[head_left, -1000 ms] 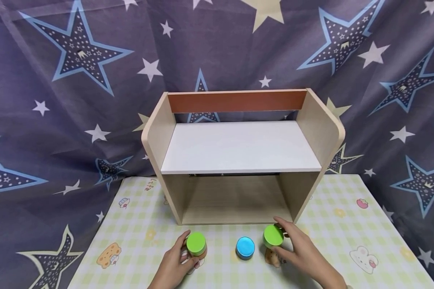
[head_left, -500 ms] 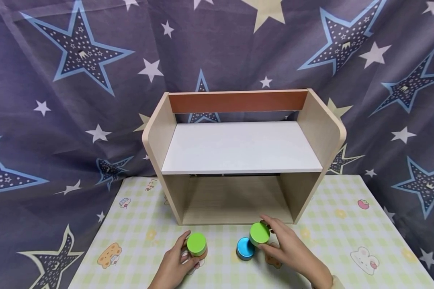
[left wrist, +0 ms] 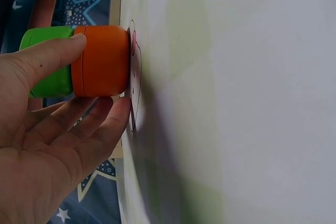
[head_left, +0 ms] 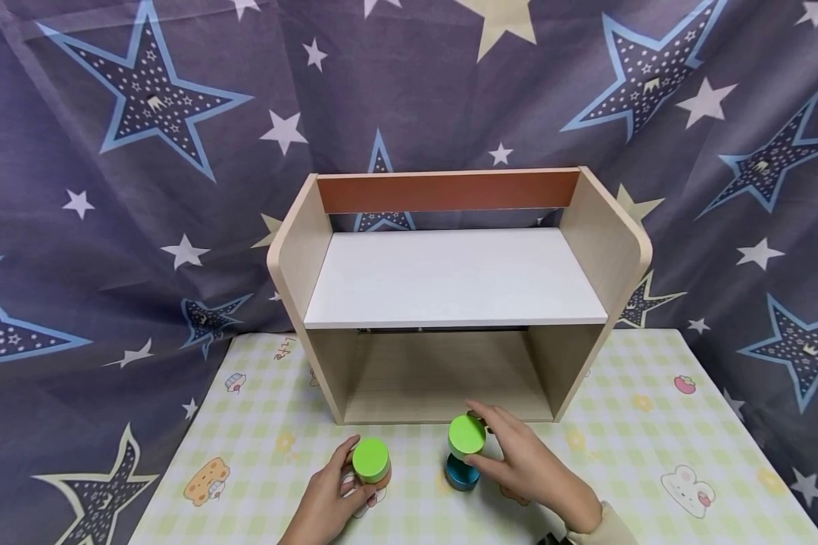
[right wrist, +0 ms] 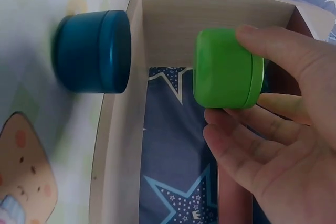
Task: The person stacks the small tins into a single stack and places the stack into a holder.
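In the head view my left hand (head_left: pixel 326 490) grips a small stack at the front of the table: a green round tin (head_left: pixel 370 457) on top of an orange tin (left wrist: pixel 105 61). The left wrist view shows the thumb lying across both tins and the fingers on their other side; the orange tin stands on the tablecloth. My right hand (head_left: pixel 528 465) pinches another green tin (head_left: pixel 466 434) between thumb and fingers. It is held above a blue tin (head_left: pixel 462 475) that stands on the table. A gap shows between these two in the right wrist view.
A wooden shelf unit (head_left: pixel 443 378) with a white upper board (head_left: pixel 453 276) stands just behind the tins. Beneath everything lies a checked tablecloth (head_left: pixel 232 424) with printed cartoons. A dark curtain (head_left: pixel 129 227) with stars hangs at the back and sides.
My right hand has carried its green tin leftward, from beside the blue tin to above it. The left hand and its stack have stayed in place.
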`<state>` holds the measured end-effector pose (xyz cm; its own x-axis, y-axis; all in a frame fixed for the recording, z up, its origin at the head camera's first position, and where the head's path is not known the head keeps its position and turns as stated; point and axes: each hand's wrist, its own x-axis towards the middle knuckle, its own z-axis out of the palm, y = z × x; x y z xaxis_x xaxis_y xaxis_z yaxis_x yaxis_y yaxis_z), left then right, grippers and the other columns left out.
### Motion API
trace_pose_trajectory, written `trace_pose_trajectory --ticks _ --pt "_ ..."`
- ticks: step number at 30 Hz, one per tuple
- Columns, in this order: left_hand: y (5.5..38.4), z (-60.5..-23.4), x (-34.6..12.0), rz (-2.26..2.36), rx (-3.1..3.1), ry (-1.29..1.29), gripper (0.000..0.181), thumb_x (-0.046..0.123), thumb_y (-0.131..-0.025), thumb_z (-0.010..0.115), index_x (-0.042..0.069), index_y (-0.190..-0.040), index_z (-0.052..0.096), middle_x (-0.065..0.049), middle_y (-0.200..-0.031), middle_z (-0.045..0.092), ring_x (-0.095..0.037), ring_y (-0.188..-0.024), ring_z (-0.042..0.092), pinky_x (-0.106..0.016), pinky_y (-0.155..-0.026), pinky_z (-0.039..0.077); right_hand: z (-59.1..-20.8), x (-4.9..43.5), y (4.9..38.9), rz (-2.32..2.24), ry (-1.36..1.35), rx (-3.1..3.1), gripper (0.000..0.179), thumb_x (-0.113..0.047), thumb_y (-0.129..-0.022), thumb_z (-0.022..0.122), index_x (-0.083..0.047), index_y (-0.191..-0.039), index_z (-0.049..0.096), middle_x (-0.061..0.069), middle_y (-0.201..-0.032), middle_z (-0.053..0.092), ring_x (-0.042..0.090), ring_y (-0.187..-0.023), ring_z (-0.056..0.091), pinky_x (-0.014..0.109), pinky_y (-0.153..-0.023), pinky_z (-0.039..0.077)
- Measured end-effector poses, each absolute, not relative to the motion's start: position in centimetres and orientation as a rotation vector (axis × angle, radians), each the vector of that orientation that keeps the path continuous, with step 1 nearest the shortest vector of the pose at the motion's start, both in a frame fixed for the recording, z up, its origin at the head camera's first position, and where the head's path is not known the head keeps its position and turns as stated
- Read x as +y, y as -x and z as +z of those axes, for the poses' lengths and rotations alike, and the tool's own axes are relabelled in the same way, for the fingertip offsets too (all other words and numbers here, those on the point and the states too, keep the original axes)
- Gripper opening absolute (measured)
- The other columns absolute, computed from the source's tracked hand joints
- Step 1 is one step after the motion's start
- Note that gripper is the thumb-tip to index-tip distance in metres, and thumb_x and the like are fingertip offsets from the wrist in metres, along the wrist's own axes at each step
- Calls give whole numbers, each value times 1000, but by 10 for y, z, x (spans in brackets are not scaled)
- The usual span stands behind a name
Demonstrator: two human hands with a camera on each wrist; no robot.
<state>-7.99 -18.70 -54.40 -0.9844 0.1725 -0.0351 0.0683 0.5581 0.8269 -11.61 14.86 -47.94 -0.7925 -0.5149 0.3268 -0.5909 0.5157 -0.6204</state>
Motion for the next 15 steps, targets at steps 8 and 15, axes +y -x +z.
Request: trace_pose_trajectory --ticks 8,15 --pt "80 -545 -188 1344 2719 -193 85 32 -85 83 4 -151 38 -17 -133 61 -39 -121 57 -54 -95 51 -473 135 121 1101 -1006 -2662 76 -29 -87 81 -12 -150 43 3 -130 59 13 -109 61 33 -87 57" --pt "80 -544 -188 1361 2700 -201 84 30 -86 82 3 -151 37 -18 -135 59 -39 -122 56 -45 -91 55 -469 122 125 1122 -1065 -2663 76 -28 -89 80 -12 -151 41 4 -132 58 13 -111 60 34 -88 56"
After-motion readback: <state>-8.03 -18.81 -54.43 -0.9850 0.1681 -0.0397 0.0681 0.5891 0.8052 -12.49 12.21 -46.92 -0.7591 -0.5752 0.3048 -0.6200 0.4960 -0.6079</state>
